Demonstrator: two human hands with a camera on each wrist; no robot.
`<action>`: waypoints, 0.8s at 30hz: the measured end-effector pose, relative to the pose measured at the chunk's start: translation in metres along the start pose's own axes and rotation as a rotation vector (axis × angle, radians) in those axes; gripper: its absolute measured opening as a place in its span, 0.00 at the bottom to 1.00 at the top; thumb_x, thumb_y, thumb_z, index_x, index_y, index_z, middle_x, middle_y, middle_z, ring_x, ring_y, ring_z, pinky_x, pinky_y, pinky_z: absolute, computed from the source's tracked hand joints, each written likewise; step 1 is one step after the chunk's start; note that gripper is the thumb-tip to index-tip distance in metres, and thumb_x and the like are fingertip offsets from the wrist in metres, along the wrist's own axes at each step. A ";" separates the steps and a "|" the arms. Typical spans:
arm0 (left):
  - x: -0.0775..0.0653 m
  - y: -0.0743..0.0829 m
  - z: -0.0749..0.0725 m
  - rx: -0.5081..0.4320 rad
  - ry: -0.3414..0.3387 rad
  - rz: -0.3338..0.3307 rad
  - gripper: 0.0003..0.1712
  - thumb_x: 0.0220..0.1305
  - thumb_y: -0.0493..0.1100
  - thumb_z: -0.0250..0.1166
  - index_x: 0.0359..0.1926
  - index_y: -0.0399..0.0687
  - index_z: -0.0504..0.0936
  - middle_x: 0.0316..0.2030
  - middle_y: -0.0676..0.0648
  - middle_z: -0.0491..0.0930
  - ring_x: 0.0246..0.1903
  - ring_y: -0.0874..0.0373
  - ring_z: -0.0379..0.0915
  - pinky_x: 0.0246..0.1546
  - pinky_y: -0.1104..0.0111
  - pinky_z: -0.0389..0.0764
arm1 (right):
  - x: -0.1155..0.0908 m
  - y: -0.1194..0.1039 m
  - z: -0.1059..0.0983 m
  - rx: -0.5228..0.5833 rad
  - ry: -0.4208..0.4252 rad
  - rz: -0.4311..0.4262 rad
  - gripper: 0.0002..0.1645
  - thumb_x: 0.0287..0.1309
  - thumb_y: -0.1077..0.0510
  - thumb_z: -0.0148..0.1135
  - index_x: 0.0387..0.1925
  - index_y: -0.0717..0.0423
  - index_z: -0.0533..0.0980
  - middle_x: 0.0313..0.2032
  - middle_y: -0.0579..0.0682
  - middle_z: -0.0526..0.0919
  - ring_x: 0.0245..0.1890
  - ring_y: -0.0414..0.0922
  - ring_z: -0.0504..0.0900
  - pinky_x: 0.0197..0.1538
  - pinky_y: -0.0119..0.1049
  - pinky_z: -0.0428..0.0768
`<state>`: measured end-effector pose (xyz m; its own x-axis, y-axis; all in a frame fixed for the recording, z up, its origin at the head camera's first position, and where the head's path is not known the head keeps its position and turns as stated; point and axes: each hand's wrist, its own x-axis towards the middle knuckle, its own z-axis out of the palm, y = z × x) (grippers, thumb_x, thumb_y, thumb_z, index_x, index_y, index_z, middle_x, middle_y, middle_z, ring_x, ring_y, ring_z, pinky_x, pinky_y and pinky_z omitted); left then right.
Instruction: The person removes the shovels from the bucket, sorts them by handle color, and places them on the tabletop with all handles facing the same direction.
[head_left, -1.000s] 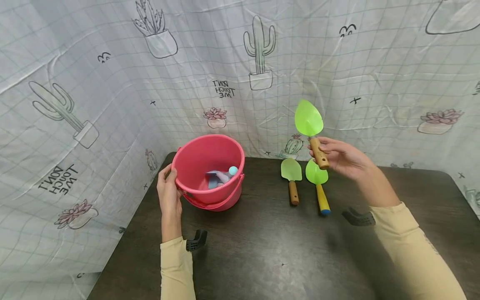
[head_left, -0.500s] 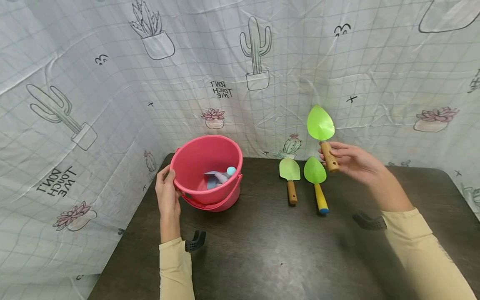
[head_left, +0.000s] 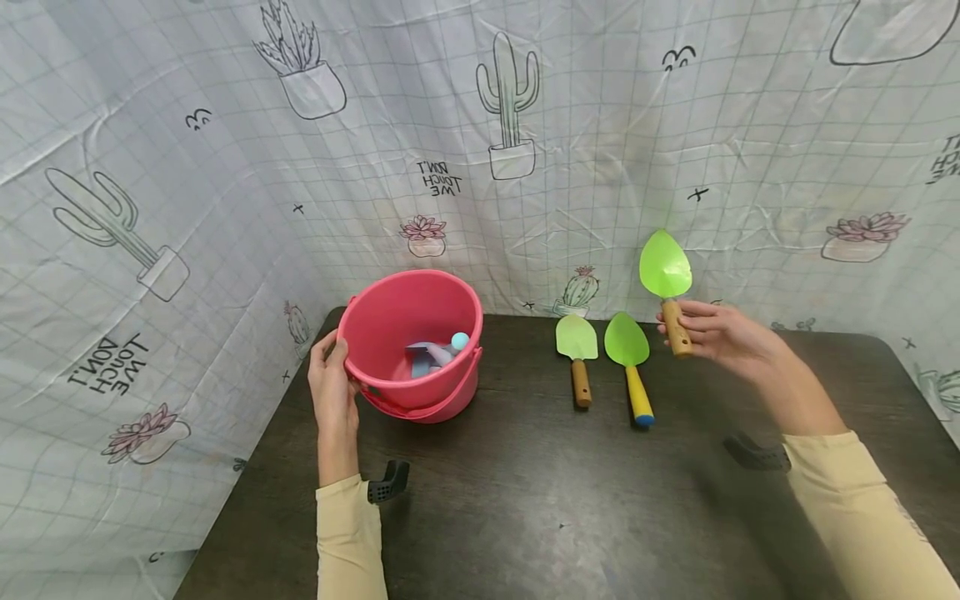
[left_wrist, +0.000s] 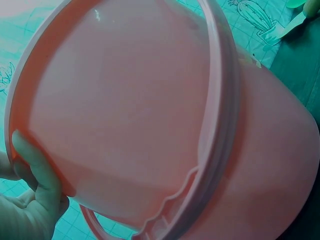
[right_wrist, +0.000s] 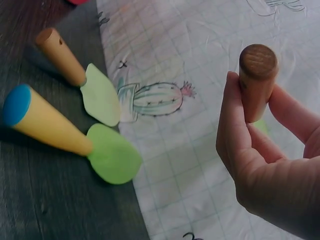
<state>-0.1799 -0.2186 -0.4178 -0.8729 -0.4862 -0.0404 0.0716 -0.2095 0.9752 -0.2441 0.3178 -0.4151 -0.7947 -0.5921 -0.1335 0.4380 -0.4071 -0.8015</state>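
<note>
A pink bucket [head_left: 375,350] stands tilted at the back left of the table. My left hand [head_left: 332,387] grips its left rim, thumb inside, as the left wrist view also shows. In the bucket lie a pale purple-grey item [head_left: 435,357] and a light blue ball-like end [head_left: 460,341]. My right hand [head_left: 727,337] pinches the wooden handle [right_wrist: 257,85] of a green trowel [head_left: 665,265], blade up, above the table at the right. To its left lie a pale green trowel with a wooden handle [head_left: 581,383] and a green trowel with a yellow, blue-tipped handle [head_left: 638,396].
The dark wooden table [head_left: 517,500] reaches back to a hanging sheet [head_left: 600,108] printed with cacti, which also runs along the left side. Black wrist mounts [head_left: 390,482] stick out from both forearms.
My right hand has moved right and lower with the trowel, away from over the yellow-handled one, which now shows fully. The left hand keeps its hold on the bucket rim.
</note>
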 end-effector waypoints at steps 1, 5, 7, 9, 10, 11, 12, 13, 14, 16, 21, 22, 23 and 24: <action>0.000 0.000 0.000 -0.001 -0.001 0.000 0.23 0.81 0.45 0.54 0.70 0.42 0.69 0.30 0.49 0.79 0.14 0.67 0.68 0.17 0.76 0.71 | -0.001 0.001 -0.002 0.000 0.005 0.005 0.27 0.80 0.71 0.35 0.55 0.58 0.83 0.51 0.58 0.85 0.50 0.52 0.86 0.53 0.42 0.84; 0.000 0.000 0.000 -0.005 -0.003 0.004 0.23 0.81 0.45 0.55 0.70 0.42 0.69 0.27 0.51 0.78 0.14 0.67 0.68 0.17 0.76 0.71 | -0.005 0.004 -0.011 -0.003 0.020 0.023 0.27 0.80 0.71 0.35 0.54 0.58 0.83 0.50 0.57 0.85 0.50 0.52 0.86 0.53 0.42 0.84; 0.000 0.000 0.000 -0.003 -0.002 0.005 0.23 0.81 0.45 0.55 0.70 0.42 0.69 0.27 0.51 0.78 0.14 0.67 0.68 0.17 0.76 0.71 | -0.007 0.006 -0.015 0.000 0.030 0.030 0.27 0.80 0.71 0.36 0.54 0.57 0.83 0.50 0.57 0.85 0.50 0.51 0.86 0.53 0.42 0.84; 0.000 -0.001 0.000 0.001 -0.001 0.006 0.23 0.81 0.45 0.55 0.70 0.42 0.69 0.27 0.51 0.78 0.14 0.67 0.68 0.17 0.76 0.71 | -0.009 0.009 -0.019 -0.014 0.042 0.033 0.27 0.80 0.71 0.36 0.53 0.56 0.83 0.50 0.56 0.85 0.49 0.51 0.86 0.53 0.41 0.84; 0.000 -0.001 0.000 0.003 0.000 0.007 0.23 0.81 0.45 0.55 0.70 0.42 0.69 0.28 0.51 0.79 0.14 0.67 0.68 0.17 0.75 0.71 | -0.009 0.010 -0.021 -0.023 0.050 0.035 0.27 0.80 0.70 0.36 0.53 0.56 0.83 0.50 0.56 0.86 0.49 0.51 0.87 0.52 0.41 0.84; 0.000 -0.001 0.000 0.004 0.001 0.008 0.23 0.81 0.45 0.55 0.70 0.42 0.69 0.29 0.51 0.79 0.14 0.67 0.68 0.17 0.75 0.71 | -0.010 0.011 -0.023 -0.038 0.060 0.036 0.27 0.80 0.70 0.36 0.53 0.55 0.84 0.50 0.55 0.86 0.49 0.50 0.87 0.52 0.41 0.84; 0.000 -0.001 -0.001 0.005 0.002 0.008 0.23 0.81 0.45 0.55 0.70 0.42 0.69 0.29 0.51 0.79 0.15 0.67 0.68 0.17 0.75 0.71 | -0.010 0.012 -0.025 -0.046 0.069 0.041 0.27 0.80 0.70 0.36 0.52 0.54 0.84 0.50 0.55 0.86 0.49 0.50 0.87 0.52 0.40 0.84; 0.000 -0.001 -0.001 0.006 0.003 0.010 0.23 0.81 0.45 0.55 0.70 0.42 0.69 0.30 0.50 0.79 0.15 0.67 0.68 0.17 0.75 0.71 | -0.011 0.013 -0.027 -0.055 0.078 0.046 0.28 0.81 0.70 0.36 0.52 0.54 0.84 0.50 0.54 0.86 0.49 0.50 0.87 0.52 0.40 0.84; 0.000 -0.001 -0.001 0.006 0.004 0.011 0.23 0.81 0.45 0.55 0.70 0.42 0.69 0.30 0.50 0.80 0.15 0.67 0.67 0.17 0.75 0.70 | -0.011 0.015 -0.029 -0.060 0.087 0.050 0.28 0.81 0.70 0.36 0.52 0.53 0.84 0.50 0.54 0.86 0.49 0.49 0.87 0.52 0.40 0.84; 0.000 -0.001 -0.001 0.005 0.004 0.012 0.23 0.81 0.45 0.55 0.70 0.42 0.69 0.31 0.50 0.80 0.15 0.67 0.67 0.17 0.75 0.70 | -0.012 0.017 -0.032 -0.066 0.101 0.060 0.28 0.81 0.69 0.36 0.51 0.52 0.84 0.49 0.53 0.86 0.49 0.49 0.86 0.52 0.40 0.84; 0.000 0.000 0.000 0.015 0.004 0.009 0.24 0.81 0.46 0.55 0.70 0.42 0.69 0.31 0.51 0.79 0.16 0.67 0.68 0.17 0.75 0.71 | -0.017 0.024 -0.038 -0.079 0.122 0.079 0.26 0.81 0.68 0.38 0.50 0.50 0.84 0.49 0.51 0.86 0.49 0.47 0.86 0.53 0.39 0.84; 0.000 0.000 0.000 0.016 0.004 0.009 0.24 0.81 0.46 0.55 0.70 0.42 0.69 0.30 0.50 0.79 0.16 0.67 0.68 0.17 0.75 0.71 | -0.019 0.026 -0.039 -0.082 0.129 0.083 0.26 0.81 0.68 0.38 0.50 0.49 0.84 0.49 0.51 0.86 0.49 0.47 0.86 0.53 0.39 0.84; 0.000 0.000 0.000 0.019 0.005 0.010 0.24 0.81 0.46 0.55 0.70 0.42 0.69 0.30 0.50 0.79 0.16 0.67 0.68 0.18 0.75 0.71 | -0.020 0.027 -0.040 -0.084 0.136 0.087 0.26 0.81 0.68 0.38 0.50 0.49 0.84 0.49 0.51 0.86 0.49 0.47 0.86 0.53 0.39 0.84; 0.000 0.000 0.001 0.019 0.007 0.012 0.23 0.81 0.46 0.55 0.70 0.42 0.69 0.30 0.50 0.79 0.16 0.67 0.68 0.18 0.75 0.71 | -0.021 0.029 -0.042 -0.085 0.143 0.093 0.26 0.81 0.68 0.39 0.50 0.49 0.85 0.49 0.51 0.86 0.49 0.47 0.86 0.53 0.39 0.83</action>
<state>-0.1800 -0.2180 -0.4179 -0.8686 -0.4946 -0.0305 0.0727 -0.1880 0.9795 -0.2321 0.3480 -0.4599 -0.8070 -0.5168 -0.2857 0.4796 -0.2913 -0.8277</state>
